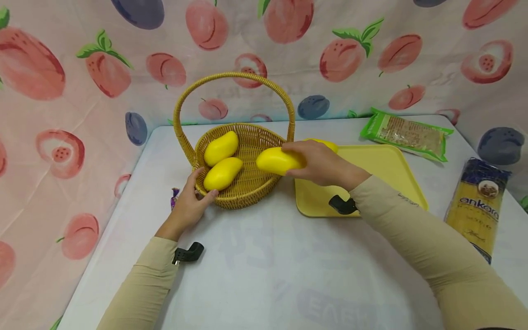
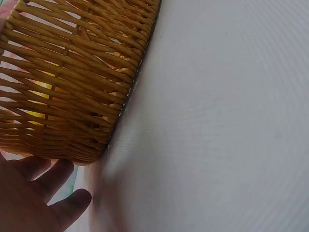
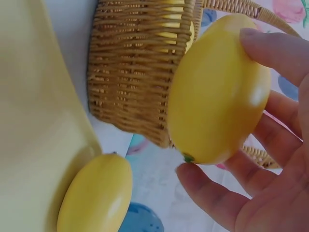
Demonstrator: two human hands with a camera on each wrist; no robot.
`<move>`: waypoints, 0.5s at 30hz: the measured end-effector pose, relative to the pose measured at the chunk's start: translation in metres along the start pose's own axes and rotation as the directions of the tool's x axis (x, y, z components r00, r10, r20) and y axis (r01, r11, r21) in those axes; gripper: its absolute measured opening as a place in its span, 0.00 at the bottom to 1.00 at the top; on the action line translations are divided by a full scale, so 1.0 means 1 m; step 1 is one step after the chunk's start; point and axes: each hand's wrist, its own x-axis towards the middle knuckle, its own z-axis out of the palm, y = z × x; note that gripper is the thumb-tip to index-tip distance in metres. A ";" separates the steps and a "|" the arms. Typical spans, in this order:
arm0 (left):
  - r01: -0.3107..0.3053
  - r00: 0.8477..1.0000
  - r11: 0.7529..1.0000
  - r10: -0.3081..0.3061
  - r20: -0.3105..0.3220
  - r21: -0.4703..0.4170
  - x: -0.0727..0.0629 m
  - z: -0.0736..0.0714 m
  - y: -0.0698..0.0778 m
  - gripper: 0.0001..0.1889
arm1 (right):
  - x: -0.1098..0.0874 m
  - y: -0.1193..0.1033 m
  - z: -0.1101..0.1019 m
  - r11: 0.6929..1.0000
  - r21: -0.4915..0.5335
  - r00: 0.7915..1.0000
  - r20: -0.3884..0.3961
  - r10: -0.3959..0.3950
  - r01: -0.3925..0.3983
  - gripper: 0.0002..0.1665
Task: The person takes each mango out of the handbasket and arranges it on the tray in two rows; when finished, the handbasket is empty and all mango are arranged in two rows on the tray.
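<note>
My right hand [image 1: 319,162] holds a yellow mango [image 1: 276,161] between thumb and fingers, above the right rim of a wicker basket [image 1: 253,201]. In the right wrist view a small green tip shows at one end of that mango [image 3: 217,92]. Two more mangoes lie inside the basket at its left, one behind [image 1: 221,148], one in front [image 1: 223,174]. Another mango [image 3: 96,193] lies on the yellow tray [image 1: 383,178], partly hidden by my right hand in the head view. My left hand [image 1: 189,204] rests against the basket's front-left side, thumb and fingers spread.
A green-edged packet [image 1: 408,134] lies behind the tray at the back right. A blue and yellow pasta pack [image 1: 478,206] is at the right edge. A small purple wrapped item [image 1: 174,198] lies left of the basket. The basket's tall handle [image 1: 233,74] arches over it.
</note>
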 end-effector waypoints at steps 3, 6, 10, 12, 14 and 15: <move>0.006 1.000 1.000 -0.006 0.004 0.003 0.000 0.000 0.001 0.43 | -0.004 0.004 -0.002 1.000 -0.022 1.000 -0.008 -0.006 0.006 0.36; 0.014 1.000 1.000 -0.014 0.006 0.007 -0.001 -0.001 0.001 0.43 | -0.007 0.008 -0.003 0.999 -0.033 1.000 -0.006 0.002 -0.002 0.36; 0.019 1.000 1.000 -0.019 0.007 0.005 0.000 -0.001 0.000 0.43 | -0.012 0.014 -0.005 0.999 -0.041 1.000 -0.001 0.013 -0.013 0.36; 0.020 1.000 1.000 -0.020 0.008 0.004 0.000 0.000 0.000 0.42 | -0.015 0.019 -0.006 0.999 -0.045 1.000 0.004 0.021 -0.021 0.35; 0.022 1.000 1.000 -0.022 0.009 0.003 0.000 0.000 0.000 0.42 | -0.018 0.023 -0.007 0.998 -0.046 0.999 0.010 0.036 -0.036 0.35; 0.022 1.000 1.000 -0.022 0.009 0.003 0.000 0.000 0.000 0.42 | -0.020 0.026 -0.008 0.998 -0.046 0.999 0.012 0.045 -0.044 0.35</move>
